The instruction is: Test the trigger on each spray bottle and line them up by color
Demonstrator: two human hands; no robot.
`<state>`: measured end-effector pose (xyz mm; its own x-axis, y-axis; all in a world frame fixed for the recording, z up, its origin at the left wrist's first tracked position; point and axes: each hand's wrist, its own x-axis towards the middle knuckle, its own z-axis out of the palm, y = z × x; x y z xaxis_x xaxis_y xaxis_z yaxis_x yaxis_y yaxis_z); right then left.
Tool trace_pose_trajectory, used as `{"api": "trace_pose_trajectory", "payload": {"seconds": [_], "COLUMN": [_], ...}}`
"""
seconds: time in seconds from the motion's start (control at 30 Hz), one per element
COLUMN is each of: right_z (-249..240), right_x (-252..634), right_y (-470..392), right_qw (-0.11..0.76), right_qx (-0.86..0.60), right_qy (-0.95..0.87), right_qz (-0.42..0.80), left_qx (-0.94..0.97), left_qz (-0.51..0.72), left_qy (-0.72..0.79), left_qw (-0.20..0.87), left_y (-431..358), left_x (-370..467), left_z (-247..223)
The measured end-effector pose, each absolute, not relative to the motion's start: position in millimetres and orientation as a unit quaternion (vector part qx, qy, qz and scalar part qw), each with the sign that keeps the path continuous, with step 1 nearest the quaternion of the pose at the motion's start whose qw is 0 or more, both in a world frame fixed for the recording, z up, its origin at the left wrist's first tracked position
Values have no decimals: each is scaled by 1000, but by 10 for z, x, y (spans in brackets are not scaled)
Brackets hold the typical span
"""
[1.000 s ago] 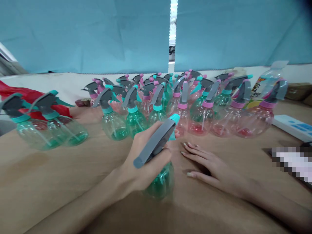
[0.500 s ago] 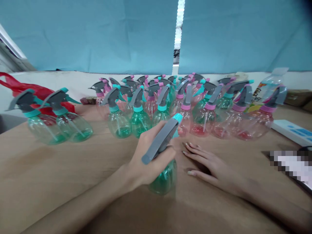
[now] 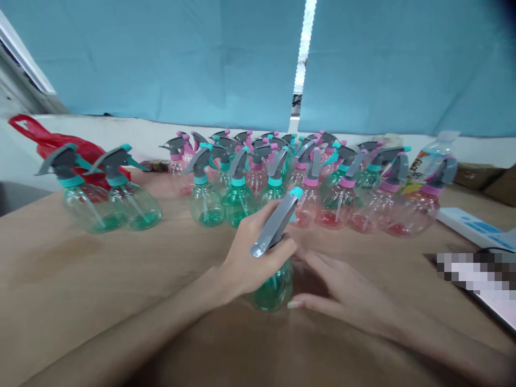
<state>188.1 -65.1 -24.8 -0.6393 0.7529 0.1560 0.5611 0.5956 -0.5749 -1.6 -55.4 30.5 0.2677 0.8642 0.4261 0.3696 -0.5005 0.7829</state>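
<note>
My left hand (image 3: pixel 252 258) grips the neck of a green spray bottle (image 3: pixel 274 282) with a grey trigger head and teal nozzle, which stands on the brown table (image 3: pixel 100 279). My right hand (image 3: pixel 342 287) lies on the table just right of that bottle, fingers apart, its thumb close to or touching the bottle's base. Behind them stands a crowd of several green and pink spray bottles (image 3: pixel 282 177).
Two green spray bottles (image 3: pixel 108 199) stand apart at the left, in front of a red bag (image 3: pixel 44 140). A clear drink bottle (image 3: pixel 429 161) and a white box (image 3: pixel 471 226) are at the right. A blurred flat object (image 3: pixel 475 274) lies near the right edge. Blue curtains hang behind.
My right hand has slid left toward the green bottle, closing the gap. The left hand keeps its grip. The view has shifted so the scene sits a little further right.
</note>
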Motion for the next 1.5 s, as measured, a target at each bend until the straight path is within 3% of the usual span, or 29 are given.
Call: {"api": "trace_pose_trajectory", "payload": {"seconds": [0.27,0.47,0.6,0.83,1.07,1.3,1.5], "right_z": [-130,-83,-77,-85,-54,26,88], "right_x": [1309,815,489,-42,-223,65,73], "right_y": [-721,-755,-748,-588,-293,10,237], "right_qw": [217,215,229,261,228,307,313], "right_qx": [-405,-404,-357,-262,-279,-399,-452], "right_qy": [-851,-853,-860,-870,-898,-856,-829], "right_qz": [254,251,284,325,253,121,98], "left_qx": [751,741,736,704,655,670,672], "left_qz": [438,435,405,409,405,377,372], "left_qy": [430,486,535,578,636,638,640], "left_qw": [243,157,88,60,46,38,23], "left_y": [-674,-810,-882,-986,-901,-560,-245], "left_x": [-443,-913,-1242,-1811,-2115,-2173,-2249], "left_z": [314,327,371,367,237,268,269]}}
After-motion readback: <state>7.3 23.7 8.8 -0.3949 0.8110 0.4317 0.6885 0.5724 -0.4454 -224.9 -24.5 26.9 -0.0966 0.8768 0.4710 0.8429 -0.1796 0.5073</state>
